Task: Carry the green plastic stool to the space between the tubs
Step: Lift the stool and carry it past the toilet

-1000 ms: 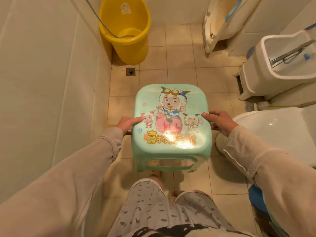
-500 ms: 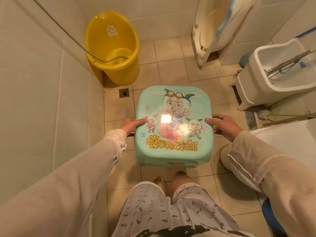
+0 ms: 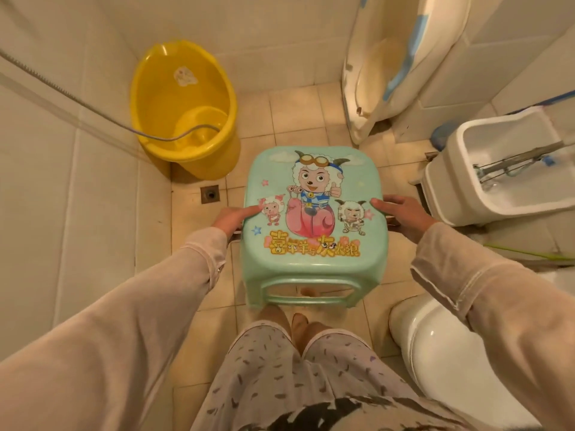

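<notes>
The green plastic stool (image 3: pixel 314 265), with cartoon sheep printed on its seat, is held level above the tiled floor in front of me. My left hand (image 3: pixel 231 217) grips its left edge, thumb lying on the seat. On the opposite edge my right hand (image 3: pixel 401 211) holds on the same way. A yellow tub (image 3: pixel 183 119) stands in the far left corner. A white baby tub (image 3: pixel 395 60) leans upright against the far wall to the right. Bare floor tiles lie between the two tubs, just beyond the stool.
A shower hose (image 3: pixel 77 101) runs along the left wall into the yellow tub. A floor drain (image 3: pixel 210 194) sits near that wall. A white basin-like fixture (image 3: pixel 497 188) stands at right, and the toilet (image 3: pixel 451 353) is close at lower right. My bare feet (image 3: pixel 289 318) are under the stool.
The view has advanced toward the far wall; both tubs now appear lower and closer. The stool stays gripped in both hands, and its front opening shows again.
</notes>
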The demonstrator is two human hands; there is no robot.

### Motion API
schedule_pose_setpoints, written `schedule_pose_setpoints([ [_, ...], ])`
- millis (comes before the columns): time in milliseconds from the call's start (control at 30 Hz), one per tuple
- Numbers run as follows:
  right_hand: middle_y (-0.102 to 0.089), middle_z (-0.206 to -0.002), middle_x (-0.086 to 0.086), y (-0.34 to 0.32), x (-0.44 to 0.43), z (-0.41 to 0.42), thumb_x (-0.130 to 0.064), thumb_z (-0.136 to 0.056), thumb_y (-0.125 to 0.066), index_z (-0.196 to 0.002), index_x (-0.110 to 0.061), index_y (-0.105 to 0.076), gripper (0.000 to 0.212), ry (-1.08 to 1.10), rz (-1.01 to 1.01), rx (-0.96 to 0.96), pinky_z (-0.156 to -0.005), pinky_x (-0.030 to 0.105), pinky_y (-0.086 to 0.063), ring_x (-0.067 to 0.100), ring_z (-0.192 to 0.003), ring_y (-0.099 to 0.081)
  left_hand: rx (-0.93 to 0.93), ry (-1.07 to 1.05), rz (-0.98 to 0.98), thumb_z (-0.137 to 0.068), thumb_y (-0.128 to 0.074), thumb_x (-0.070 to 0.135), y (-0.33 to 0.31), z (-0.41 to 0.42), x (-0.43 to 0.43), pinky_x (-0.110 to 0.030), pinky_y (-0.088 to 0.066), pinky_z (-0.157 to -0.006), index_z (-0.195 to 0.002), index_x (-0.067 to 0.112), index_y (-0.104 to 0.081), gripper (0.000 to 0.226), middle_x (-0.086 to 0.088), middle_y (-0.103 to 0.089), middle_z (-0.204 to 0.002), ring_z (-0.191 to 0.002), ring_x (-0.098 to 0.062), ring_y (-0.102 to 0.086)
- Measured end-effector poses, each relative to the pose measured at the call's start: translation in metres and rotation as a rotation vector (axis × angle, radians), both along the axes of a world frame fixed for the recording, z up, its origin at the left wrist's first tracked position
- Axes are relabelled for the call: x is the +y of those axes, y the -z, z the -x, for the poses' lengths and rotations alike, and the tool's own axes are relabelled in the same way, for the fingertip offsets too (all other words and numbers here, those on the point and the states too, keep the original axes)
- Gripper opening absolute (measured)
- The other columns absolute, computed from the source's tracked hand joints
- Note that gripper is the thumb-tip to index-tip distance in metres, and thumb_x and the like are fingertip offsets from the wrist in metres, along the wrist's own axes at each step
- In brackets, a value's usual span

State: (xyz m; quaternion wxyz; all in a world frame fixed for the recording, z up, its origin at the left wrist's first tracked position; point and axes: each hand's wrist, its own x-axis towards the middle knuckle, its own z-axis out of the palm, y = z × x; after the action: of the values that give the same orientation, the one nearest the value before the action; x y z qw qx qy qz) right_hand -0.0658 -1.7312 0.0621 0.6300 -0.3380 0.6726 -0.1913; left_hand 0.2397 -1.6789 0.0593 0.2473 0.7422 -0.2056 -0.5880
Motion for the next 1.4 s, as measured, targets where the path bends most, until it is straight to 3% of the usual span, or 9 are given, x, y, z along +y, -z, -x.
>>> schedule_pose_setpoints([
  [133, -0.065, -0.091, 0.007, -0.009, -0.041, 0.004, -0.017, -0.082, -0.064, -0.127, -0.003, -0.052, 0.049, 0.040, 0.022, -0.027, -0.071, 0.027, -0.050, 0.019, -0.072, -0.060, 0.023, -0.011, 0.069, -0.076, -0.067, 0.028, -0.011, 0.004, -0.046, -0.031, -0.046, -0.077, -0.115, -0.002, -0.059, 0.049, -0.019, -0.063, -0.114, -0.086, -0.025, -0.059],
  [233, -0.064, -0.104, 0.013, -0.009, -0.068, 0.003, -0.016, -0.080, -0.066, -0.128, -0.006, -0.049, 0.053, 0.042, 0.038, -0.030, -0.080, 0.032, -0.050, 0.021, -0.076, -0.062, 0.014, -0.002, 0.074, -0.076, -0.067, 0.030, -0.013, 0.000, -0.079, -0.036, -0.048, -0.086, -0.122, -0.002, -0.054, 0.058, -0.019, -0.062, -0.123, -0.101, -0.031, -0.060],
  [367, -0.065, -0.104, 0.011, -0.008, -0.110, -0.002, -0.019, -0.078, -0.068, -0.129, -0.008, -0.049, 0.055, 0.007, 0.043, -0.020, -0.077, 0.031, -0.051, 0.020, -0.080, -0.064, 0.006, 0.027, 0.062, -0.076, -0.067, 0.030, -0.009, -0.008, -0.124, -0.044, -0.046, -0.099, -0.125, -0.001, -0.051, 0.060, -0.021, -0.061, -0.125, -0.112, -0.035, -0.058],
  [567, -0.064, -0.111, 0.016, -0.008, -0.195, -0.026, -0.020, -0.078, -0.068, -0.128, -0.007, -0.051, 0.054, 0.040, 0.039, -0.007, -0.083, 0.034, -0.050, 0.023, -0.081, -0.064, 0.026, 0.040, 0.031, -0.078, -0.066, 0.027, -0.001, -0.029, -0.206, -0.035, -0.045, -0.085, -0.124, -0.001, -0.051, 0.056, -0.021, -0.061, -0.124, -0.094, -0.026, -0.056],
  [767, -0.063, -0.120, 0.021, -0.012, -0.272, -0.049, -0.020, -0.077, -0.069, -0.126, -0.006, -0.053, 0.053, 0.071, 0.030, 0.016, -0.100, 0.045, -0.046, 0.032, -0.100, -0.062, 0.012, 0.072, 0.002, -0.079, -0.064, 0.026, -0.004, -0.049, -0.290, -0.034, -0.045, -0.078, -0.124, -0.001, -0.052, 0.053, -0.021, -0.061, -0.124, -0.090, -0.026, -0.056],
  [867, -0.063, -0.121, 0.022, -0.014, -0.299, -0.055, -0.019, -0.077, -0.069, -0.124, -0.007, -0.054, 0.050, 0.078, 0.035, 0.024, -0.101, 0.047, -0.044, 0.033, -0.102, -0.062, 0.012, 0.078, 0.007, -0.077, -0.067, 0.025, -0.007, -0.055, -0.325, -0.034, -0.046, -0.079, -0.123, -0.001, -0.052, 0.055, -0.021, -0.061, -0.124, -0.091, -0.026, -0.057],
  [1067, -0.064, -0.117, 0.019, -0.013, -0.352, -0.052, -0.014, -0.077, -0.069, -0.124, -0.007, -0.052, 0.050, 0.099, 0.029, -0.019, -0.081, 0.033, -0.051, 0.028, -0.095, -0.062, 0.007, 0.096, 0.032, -0.078, -0.066, 0.023, -0.013, -0.057, -0.386, -0.036, -0.047, -0.083, -0.128, -0.001, -0.048, 0.059, -0.021, -0.059, -0.127, -0.110, -0.035, -0.058],
  [1233, -0.065, -0.112, 0.018, -0.007, -0.415, -0.045, -0.015, -0.077, -0.069, -0.125, -0.006, -0.050, 0.053, 0.053, 0.041, -0.031, -0.093, 0.039, -0.049, 0.028, -0.092, -0.064, 0.019, 0.070, 0.039, -0.079, -0.065, 0.023, -0.008, -0.052, -0.438, -0.037, -0.046, -0.083, -0.126, -0.002, -0.049, 0.055, -0.021, -0.059, -0.127, -0.095, -0.027, -0.056],
  [1400, -0.064, -0.122, 0.020, 0.000, -0.492, -0.036, -0.020, -0.076, -0.070, -0.130, -0.008, -0.049, 0.059, -0.054, 0.026, -0.020, -0.103, 0.044, -0.043, 0.030, -0.105, -0.062, -0.001, -0.022, 0.018, -0.079, -0.065, 0.021, 0.000, -0.040, -0.488, -0.038, -0.046, -0.083, -0.127, -0.003, -0.047, 0.056, -0.022, -0.058, -0.127, -0.102, -0.035, -0.058],
])
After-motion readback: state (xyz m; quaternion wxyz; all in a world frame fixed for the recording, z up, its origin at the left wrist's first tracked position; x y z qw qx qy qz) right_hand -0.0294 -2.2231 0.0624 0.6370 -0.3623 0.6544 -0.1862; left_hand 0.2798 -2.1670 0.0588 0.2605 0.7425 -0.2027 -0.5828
